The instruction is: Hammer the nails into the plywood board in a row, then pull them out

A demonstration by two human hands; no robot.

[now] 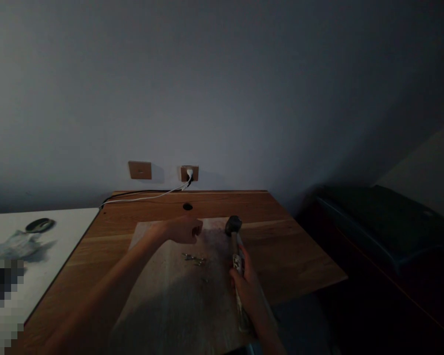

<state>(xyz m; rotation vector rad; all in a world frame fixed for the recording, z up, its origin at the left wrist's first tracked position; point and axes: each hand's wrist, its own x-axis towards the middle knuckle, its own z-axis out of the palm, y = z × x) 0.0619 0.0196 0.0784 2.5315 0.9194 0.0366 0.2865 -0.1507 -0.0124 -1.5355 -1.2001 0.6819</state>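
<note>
A mallet with a dark head (233, 225) and a pale, worn handle is in my right hand (244, 278). My fingers wrap round the middle of the handle, and the head points away from me. My left hand (185, 230) is closed, with its fingers curled above the far part of a pale board (159, 296). Whatever those fingers may hold is too small or hidden to make out. Between my hands, nearer to me, a few small metal pieces that look like screws or anchors (194, 258) lie on the board. Another small piece (204, 280) lies closer to me.
The board rests on a wooden table (292, 246) against the wall. Cables (148, 198) run along its back edge to a socket (190, 173). To the left, a white table (70, 231) carries a roll of tape (40, 225) and a crumpled plastic bag (18, 245). A dark padded piece (385, 222) stands at right.
</note>
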